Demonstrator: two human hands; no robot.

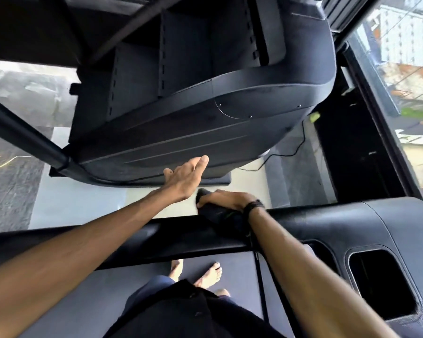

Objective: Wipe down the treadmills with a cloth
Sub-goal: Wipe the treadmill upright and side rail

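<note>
Wiping step in hand, judged from the pose: right hand point(226, 200) curled round a dark cloth point(217, 212), pressing it on the front bar point(132, 240) of the treadmill, near its middle

Left hand point(185, 178) wide, fingers straight, holding nothing, reaching forward to the lower edge of a big black housing point(205, 118) ahead; fingertips look to touch it, contact not certain

Dark band point(253, 207) on the right wrist

Next move, as a guess: sliding the cloth along the bar toward either end with steady pressure, or lifting it to the housing where the left hand reaches; calls for keeping the cloth bunched under the palm, clear of the thin cord point(257, 259) hanging under the wrist

Bare feet point(209, 274) on the grey belt point(230, 262) below the bar; right of it a tray with a deep pocket point(379, 286), glossy and black

Pale floor point(83, 203) beyond the bar, rough grey matting point(10, 191) to the left, a black cable point(286, 153) trailing behind the housing

Tall window point(405, 69) on the right, daylight and buildings outside; a small green thing point(314, 117) near its foot, too blurred to name
</note>
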